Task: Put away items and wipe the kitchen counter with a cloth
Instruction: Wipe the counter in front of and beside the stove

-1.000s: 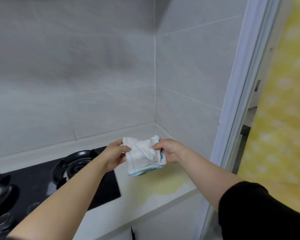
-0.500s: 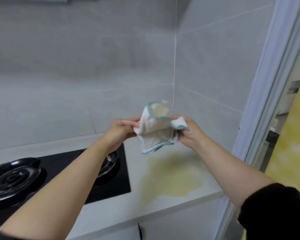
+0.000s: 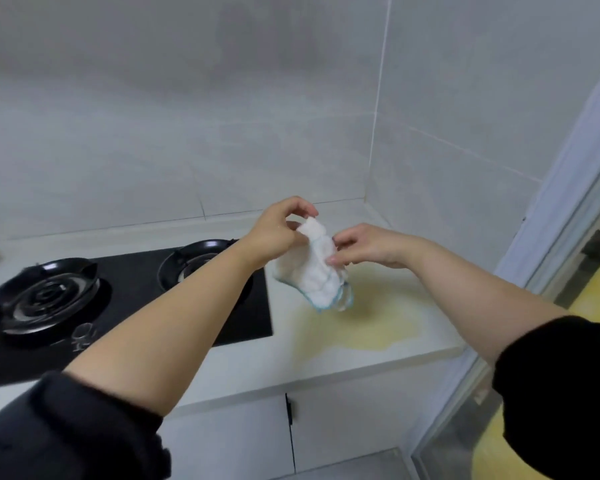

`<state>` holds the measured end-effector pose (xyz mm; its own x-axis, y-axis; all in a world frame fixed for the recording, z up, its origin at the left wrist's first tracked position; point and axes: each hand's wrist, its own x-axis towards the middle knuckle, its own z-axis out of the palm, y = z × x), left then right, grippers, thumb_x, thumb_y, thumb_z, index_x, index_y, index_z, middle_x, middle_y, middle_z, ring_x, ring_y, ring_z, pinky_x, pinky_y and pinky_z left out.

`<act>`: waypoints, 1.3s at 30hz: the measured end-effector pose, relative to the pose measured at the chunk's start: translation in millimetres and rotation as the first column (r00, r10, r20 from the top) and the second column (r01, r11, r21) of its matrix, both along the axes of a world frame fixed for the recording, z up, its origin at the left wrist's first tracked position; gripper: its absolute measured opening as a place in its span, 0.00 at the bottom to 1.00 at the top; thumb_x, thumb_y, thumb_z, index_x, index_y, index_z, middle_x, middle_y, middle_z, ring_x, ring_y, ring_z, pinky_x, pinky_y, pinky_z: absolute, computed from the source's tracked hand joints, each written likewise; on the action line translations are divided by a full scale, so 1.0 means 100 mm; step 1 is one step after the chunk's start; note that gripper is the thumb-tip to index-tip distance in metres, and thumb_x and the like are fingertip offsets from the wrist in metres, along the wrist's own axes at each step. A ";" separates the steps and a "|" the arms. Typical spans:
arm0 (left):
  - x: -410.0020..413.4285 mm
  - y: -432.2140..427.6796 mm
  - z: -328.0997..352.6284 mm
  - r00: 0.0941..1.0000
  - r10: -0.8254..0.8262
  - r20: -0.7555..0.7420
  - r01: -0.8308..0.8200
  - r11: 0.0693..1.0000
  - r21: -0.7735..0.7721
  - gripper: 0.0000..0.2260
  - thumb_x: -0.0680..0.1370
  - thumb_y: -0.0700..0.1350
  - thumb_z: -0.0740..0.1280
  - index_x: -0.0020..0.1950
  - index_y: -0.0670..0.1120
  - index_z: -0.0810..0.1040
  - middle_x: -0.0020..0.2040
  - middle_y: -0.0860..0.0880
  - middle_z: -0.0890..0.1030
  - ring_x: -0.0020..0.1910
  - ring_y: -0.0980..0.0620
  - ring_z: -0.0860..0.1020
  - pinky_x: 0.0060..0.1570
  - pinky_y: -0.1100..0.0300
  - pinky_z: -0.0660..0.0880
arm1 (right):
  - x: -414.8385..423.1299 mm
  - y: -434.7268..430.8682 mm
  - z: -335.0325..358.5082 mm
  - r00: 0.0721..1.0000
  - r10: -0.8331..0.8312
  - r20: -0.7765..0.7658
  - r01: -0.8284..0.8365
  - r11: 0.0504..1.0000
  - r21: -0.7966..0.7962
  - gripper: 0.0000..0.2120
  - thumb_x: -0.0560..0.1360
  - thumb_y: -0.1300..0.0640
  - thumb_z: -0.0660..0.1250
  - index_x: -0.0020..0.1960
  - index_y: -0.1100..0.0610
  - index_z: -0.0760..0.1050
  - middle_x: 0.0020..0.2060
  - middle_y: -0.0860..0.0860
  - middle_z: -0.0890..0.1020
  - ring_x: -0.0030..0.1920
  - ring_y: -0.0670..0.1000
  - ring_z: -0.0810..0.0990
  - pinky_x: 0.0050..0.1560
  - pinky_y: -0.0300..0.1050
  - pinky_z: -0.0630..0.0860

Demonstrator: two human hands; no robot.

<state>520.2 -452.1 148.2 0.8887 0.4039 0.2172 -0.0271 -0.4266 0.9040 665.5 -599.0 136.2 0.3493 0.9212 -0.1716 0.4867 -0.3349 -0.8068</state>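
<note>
The left hand pinches the top corner of the white cloth between curled fingers and thumb; the right hand pinches its right edge; the cloth hangs above the counter, just right of the black hob, over a yellowish patch.

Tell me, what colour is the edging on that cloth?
Light blue trim on a white cloth, clearest in the head view.
</note>
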 end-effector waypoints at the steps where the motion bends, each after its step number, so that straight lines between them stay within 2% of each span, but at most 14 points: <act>1: 0.02 0.05 -0.08 1.000 0.027 0.013 -0.027 0.999 -0.018 0.19 0.69 0.25 0.64 0.48 0.48 0.76 0.50 0.49 0.76 0.42 0.52 0.77 0.41 0.60 0.74 | -0.04 0.07 -0.04 0.999 0.023 0.028 -0.023 1.000 0.006 0.03 0.72 0.57 0.72 0.42 0.55 0.78 0.34 0.48 0.76 0.39 0.47 0.72 0.45 0.45 0.68; 4: 0.02 0.27 -0.43 0.983 0.184 0.010 -0.177 0.957 -0.230 0.17 0.69 0.30 0.69 0.50 0.49 0.78 0.48 0.48 0.76 0.44 0.50 0.77 0.47 0.59 0.75 | -0.12 0.30 -0.28 0.975 -0.140 -0.170 0.155 0.985 0.078 0.10 0.74 0.62 0.67 0.35 0.57 0.72 0.31 0.52 0.72 0.35 0.49 0.70 0.37 0.44 0.66; 6: -0.04 0.41 -0.79 0.958 0.279 -0.061 -0.285 0.920 -0.267 0.15 0.73 0.34 0.69 0.57 0.48 0.77 0.52 0.47 0.76 0.51 0.47 0.77 0.53 0.57 0.75 | -0.13 0.43 -0.45 0.911 -0.294 -0.289 0.311 0.950 0.013 0.09 0.75 0.60 0.64 0.36 0.55 0.72 0.30 0.52 0.73 0.31 0.50 0.72 0.34 0.41 0.67; 8: -0.21 0.54 -1.24 0.908 0.368 -0.199 -0.375 0.927 -0.002 0.15 0.77 0.38 0.66 0.64 0.45 0.75 0.58 0.47 0.75 0.57 0.48 0.76 0.59 0.57 0.72 | -0.06 0.53 -0.62 0.848 -0.376 -0.372 0.382 0.922 -0.062 0.07 0.75 0.60 0.62 0.38 0.57 0.73 0.30 0.53 0.74 0.29 0.51 0.73 0.34 0.41 0.68; 10: -0.50 0.60 -1.75 0.850 0.407 -0.335 -0.286 0.890 0.356 0.17 0.79 0.41 0.63 0.69 0.44 0.71 0.66 0.46 0.72 0.64 0.48 0.71 0.64 0.56 0.68 | 0.02 0.58 -0.72 0.808 -0.413 -0.420 0.431 0.900 -0.057 0.08 0.75 0.64 0.60 0.37 0.58 0.71 0.30 0.55 0.73 0.27 0.50 0.73 0.31 0.39 0.68; 12: -0.80 0.62 -2.24 0.791 0.403 -0.460 -0.088 0.819 0.566 0.20 0.80 0.44 0.59 0.73 0.45 0.66 0.73 0.45 0.65 0.72 0.47 0.62 0.70 0.54 0.60 | 0.12 0.69 -0.79 0.886 -0.403 -0.231 0.409 0.912 -0.026 0.07 0.75 0.66 0.58 0.40 0.58 0.69 0.33 0.56 0.71 0.30 0.52 0.72 0.31 0.41 0.66; 15: -1.07 0.54 -2.69 0.752 0.426 -0.503 0.040 0.732 0.680 0.27 0.79 0.55 0.46 0.76 0.46 0.60 0.77 0.45 0.57 0.77 0.46 0.52 0.74 0.50 0.48 | 0.16 0.96 -0.88 0.906 -0.252 0.340 0.273 0.962 -0.014 0.07 0.76 0.63 0.58 0.55 0.60 0.68 0.43 0.56 0.72 0.42 0.54 0.71 0.39 0.43 0.63; 18: -1.15 0.53 -2.92 0.783 0.442 -0.438 -0.010 0.713 0.701 0.29 0.78 0.57 0.42 0.77 0.46 0.58 0.78 0.46 0.55 0.77 0.47 0.49 0.74 0.52 0.44 | 0.03 1.39 -1.21 0.865 -0.083 0.494 0.089 0.996 0.012 0.11 0.76 0.64 0.57 0.58 0.59 0.65 0.48 0.59 0.76 0.42 0.56 0.72 0.39 0.46 0.65; 20: -1.15 0.55 -2.94 0.803 0.454 -0.386 -0.046 0.693 0.720 0.28 0.80 0.55 0.45 0.77 0.46 0.58 0.78 0.46 0.55 0.77 0.48 0.49 0.74 0.52 0.45 | -0.02 1.67 -1.58 0.814 0.074 0.576 -0.015 0.994 -0.107 0.19 0.76 0.63 0.57 0.66 0.57 0.63 0.64 0.60 0.71 0.56 0.57 0.73 0.52 0.49 0.70; 22: -1.15 0.52 -2.96 0.800 0.475 -0.367 -0.066 0.677 0.733 0.27 0.80 0.54 0.47 0.76 0.44 0.60 0.77 0.45 0.58 0.77 0.47 0.51 0.74 0.50 0.47 | -0.04 1.87 -2.00 0.732 0.288 0.618 -0.048 0.926 -0.374 0.27 0.79 0.55 0.55 0.76 0.55 0.52 0.77 0.54 0.51 0.76 0.55 0.52 0.72 0.59 0.53; 24: -1.14 0.53 -2.99 0.796 0.483 -0.365 -0.066 0.669 0.740 0.27 0.79 0.54 0.47 0.76 0.44 0.61 0.77 0.45 0.58 0.77 0.47 0.52 0.74 0.49 0.48 | 0.01 2.01 -2.36 0.734 0.307 0.606 0.010 0.887 -0.462 0.28 0.81 0.43 0.48 0.78 0.52 0.47 0.78 0.51 0.44 0.77 0.53 0.42 0.74 0.60 0.44; 30: -1.13 0.56 -3.03 0.778 0.493 -0.391 -0.045 0.663 0.747 0.29 0.78 0.53 0.46 0.77 0.43 0.56 0.78 0.46 0.54 0.77 0.48 0.49 0.75 0.49 0.46 | -0.28 1.70 -2.63 0.689 0.244 0.683 -0.002 0.942 -0.335 0.30 0.81 0.43 0.41 0.77 0.57 0.48 0.78 0.53 0.48 0.77 0.54 0.45 0.74 0.59 0.46; 35: -1.13 0.54 -3.02 0.772 0.506 -0.385 -0.046 0.648 0.760 0.29 0.78 0.52 0.47 0.76 0.41 0.58 0.77 0.44 0.57 0.77 0.46 0.53 0.74 0.47 0.50 | -0.67 0.94 -2.63 0.600 0.409 0.688 -0.170 0.905 -0.391 0.39 0.71 0.41 0.29 0.78 0.57 0.41 0.77 0.53 0.41 0.77 0.52 0.39 0.75 0.54 0.39; 39: -1.13 0.55 -3.02 0.772 0.516 -0.371 -0.069 0.648 0.758 0.28 0.77 0.50 0.50 0.75 0.39 0.62 0.76 0.43 0.61 0.76 0.45 0.57 0.73 0.45 0.55 | -0.28 1.38 -2.66 0.653 0.261 0.711 -0.066 0.955 -0.290 0.33 0.76 0.42 0.36 0.78 0.55 0.50 0.78 0.51 0.50 0.77 0.51 0.47 0.74 0.56 0.45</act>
<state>407.6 -397.1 -153.6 0.7956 0.5987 0.0927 0.5796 -0.7967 0.1713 637.8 -460.5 -129.3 0.2969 0.9462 -0.1285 0.9487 -0.3077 -0.0734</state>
